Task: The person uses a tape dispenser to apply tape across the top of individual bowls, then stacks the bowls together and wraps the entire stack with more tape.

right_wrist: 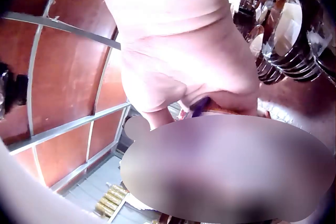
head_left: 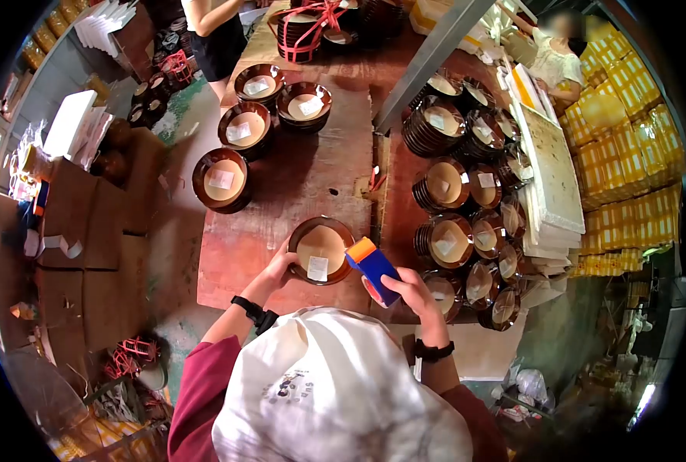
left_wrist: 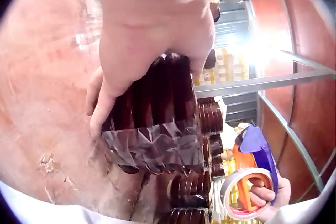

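Note:
A stack of dark brown bowls (head_left: 321,248) with a cream lining and a white label stands near the front edge of the reddish wooden table (head_left: 296,185). My left hand (head_left: 281,266) grips the stack's left side. In the left wrist view the fingers (left_wrist: 152,29) curl round the stack (left_wrist: 157,113), which has clear tape crumpled across its side. My right hand (head_left: 416,296) holds a blue and orange tape dispenser (head_left: 374,269) just right of the stack, also visible in the left wrist view (left_wrist: 252,182). The right wrist view shows mostly my palm (right_wrist: 189,66) and a sliver of the dispenser (right_wrist: 201,106).
More bowl stacks (head_left: 223,179) stand on the table's left and far side, and a dense cluster of stacks (head_left: 466,192) fills the right. White foam boards (head_left: 551,169) and yellow boxes (head_left: 620,154) lie further right. A metal bar (head_left: 435,46) crosses above. Another person (head_left: 219,31) stands at the far end.

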Action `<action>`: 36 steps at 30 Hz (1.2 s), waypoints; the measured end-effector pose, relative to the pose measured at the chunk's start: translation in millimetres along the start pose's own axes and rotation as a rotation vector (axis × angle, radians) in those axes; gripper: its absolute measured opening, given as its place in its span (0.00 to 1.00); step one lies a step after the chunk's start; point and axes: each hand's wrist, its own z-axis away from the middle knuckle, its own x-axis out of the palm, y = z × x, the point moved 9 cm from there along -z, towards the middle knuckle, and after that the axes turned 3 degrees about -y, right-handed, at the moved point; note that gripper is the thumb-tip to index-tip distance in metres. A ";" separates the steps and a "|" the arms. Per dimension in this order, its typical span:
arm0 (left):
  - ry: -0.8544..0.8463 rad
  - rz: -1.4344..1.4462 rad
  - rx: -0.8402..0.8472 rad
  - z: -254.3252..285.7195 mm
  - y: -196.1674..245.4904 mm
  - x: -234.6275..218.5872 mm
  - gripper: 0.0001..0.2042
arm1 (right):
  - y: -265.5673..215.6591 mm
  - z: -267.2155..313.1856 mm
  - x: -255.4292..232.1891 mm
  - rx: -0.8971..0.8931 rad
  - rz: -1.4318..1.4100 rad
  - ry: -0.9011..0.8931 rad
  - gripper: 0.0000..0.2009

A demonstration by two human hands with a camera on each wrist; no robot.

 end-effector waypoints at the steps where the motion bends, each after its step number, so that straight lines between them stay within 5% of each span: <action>1: 0.014 0.007 -0.026 -6.7 -9.1 -13.0 0.33 | -2.0 -4.2 -2.1 -0.036 0.054 -0.038 0.16; 16: 0.301 0.167 -0.021 19.3 -8.7 -11.2 0.33 | -52.3 -42.5 62.5 0.038 0.305 -0.573 0.16; 17: 0.416 -0.047 -0.042 28.9 -4.1 -20.6 0.27 | -55.0 -45.4 63.3 0.028 0.349 -0.565 0.16; 20: 0.578 -0.573 0.324 62.5 28.0 -37.9 0.25 | -69.4 -45.4 75.2 0.062 0.357 -0.536 0.15; 21: 0.462 -0.419 0.244 93.5 64.6 0.2 0.26 | -73.8 -45.0 78.9 0.083 0.344 -0.524 0.14; 24: 0.055 -0.113 0.164 105.5 62.2 40.0 0.28 | -75.2 -49.5 80.0 0.083 0.426 -0.561 0.14; 28: -0.103 0.208 0.147 114.4 71.5 71.1 0.28 | -85.9 -52.6 90.4 0.043 0.555 -0.588 0.13; 36: -0.015 0.008 0.323 119.0 94.4 67.4 0.10 | -98.8 -52.3 93.9 0.017 0.670 -0.560 0.14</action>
